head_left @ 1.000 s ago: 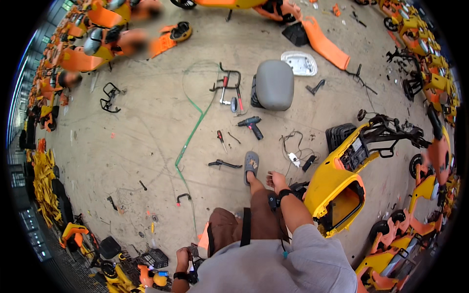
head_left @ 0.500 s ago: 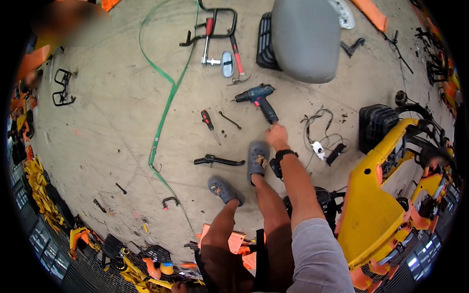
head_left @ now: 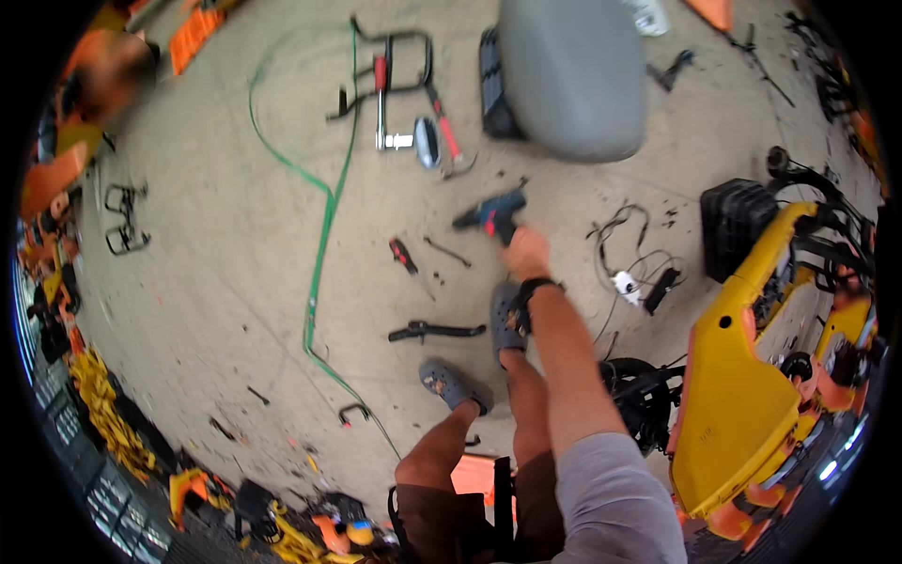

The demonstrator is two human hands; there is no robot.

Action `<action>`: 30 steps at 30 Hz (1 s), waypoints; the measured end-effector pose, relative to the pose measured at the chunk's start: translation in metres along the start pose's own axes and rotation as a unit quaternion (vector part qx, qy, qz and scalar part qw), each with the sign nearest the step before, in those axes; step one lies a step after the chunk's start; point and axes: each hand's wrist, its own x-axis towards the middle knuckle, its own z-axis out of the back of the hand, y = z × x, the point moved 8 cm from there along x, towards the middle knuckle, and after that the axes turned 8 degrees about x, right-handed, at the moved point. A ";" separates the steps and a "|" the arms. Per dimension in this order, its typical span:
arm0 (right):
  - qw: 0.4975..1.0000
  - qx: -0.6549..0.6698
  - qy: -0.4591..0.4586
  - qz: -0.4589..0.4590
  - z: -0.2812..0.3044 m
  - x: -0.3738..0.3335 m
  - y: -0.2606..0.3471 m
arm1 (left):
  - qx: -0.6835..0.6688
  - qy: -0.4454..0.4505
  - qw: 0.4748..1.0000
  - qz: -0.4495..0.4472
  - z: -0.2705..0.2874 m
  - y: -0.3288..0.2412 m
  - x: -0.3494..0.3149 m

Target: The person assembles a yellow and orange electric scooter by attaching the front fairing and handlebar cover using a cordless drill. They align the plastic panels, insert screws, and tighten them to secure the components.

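My right hand (head_left: 526, 252) is closed round the grip of a dark blue cordless drill (head_left: 498, 209), whose chuck points left. A black strap circles that wrist. Left of the drill, a red-and-black screwdriver (head_left: 403, 257) and a small dark wrench (head_left: 447, 252) lie on the floor. A black lever-like part (head_left: 436, 331) rests near my clogs (head_left: 453, 385). Farther off are a ratchet wrench with a red handle (head_left: 381, 94), an oval mirror-like piece (head_left: 427, 143) and a red-handled claw hammer (head_left: 445, 127). My left hand is out of view.
A grey seat (head_left: 573, 85) stands at the far right of centre. A green strap (head_left: 321, 235) winds across the floor on the left. Cables with a white adapter (head_left: 625, 285) lie right of my hand. A yellow vehicle body (head_left: 742, 395) stands at the right; a blurred person (head_left: 103, 85) is far left.
My right hand has the drill's grip more fully wrapped, and the drill has shifted nearer and slightly left. The whole view has shifted a little.
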 end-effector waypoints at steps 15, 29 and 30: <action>0.906 0.377 -0.077 -0.177 0.230 -0.577 -0.096 | -0.052 0.124 0.942 -0.307 0.144 -0.141 0.038; 0.249 0.794 -0.480 -0.277 0.071 -1.076 -0.139 | 0.362 0.158 0.776 -0.492 0.055 -0.398 -0.080; 0.193 0.789 -0.502 -0.297 0.055 -1.093 -0.133 | 0.367 0.159 0.743 -0.536 0.028 -0.414 -0.120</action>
